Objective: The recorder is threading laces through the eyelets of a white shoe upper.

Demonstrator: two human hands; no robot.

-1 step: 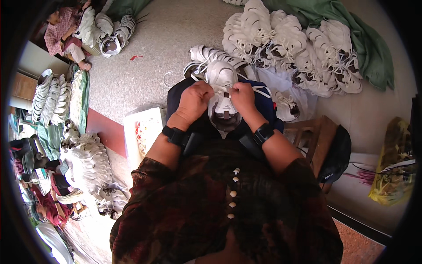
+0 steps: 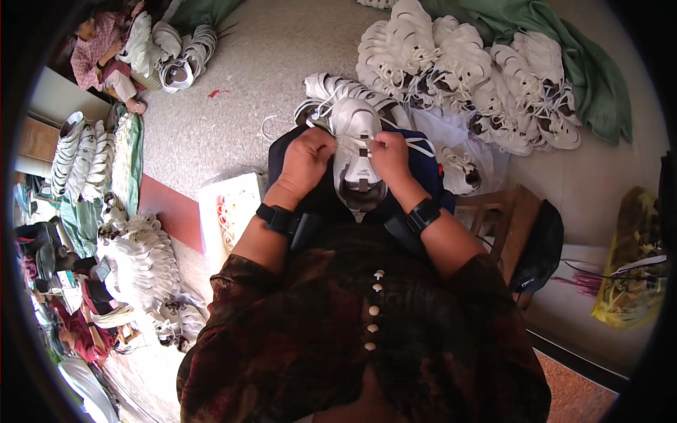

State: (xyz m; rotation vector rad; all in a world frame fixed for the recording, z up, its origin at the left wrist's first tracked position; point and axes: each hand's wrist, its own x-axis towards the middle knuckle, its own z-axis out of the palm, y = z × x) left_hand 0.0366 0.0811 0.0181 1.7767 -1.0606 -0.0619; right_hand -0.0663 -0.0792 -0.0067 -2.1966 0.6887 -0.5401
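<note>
The low white-and-brown mesh shoe (image 2: 362, 163) likely handles light and pliable, best held at its sides; the left hand (image 2: 306, 156) and right hand (image 2: 392, 156) have fingers pressed together, contents indiscernible.

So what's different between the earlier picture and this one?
The left hand has shifted slightly to the left, outward from the middle of the white shoe. No clear grasp or release shows; what the left grip pinches is too small to tell. The right hand, the shoe and the surrounding shoe piles look essentially unchanged.
</note>
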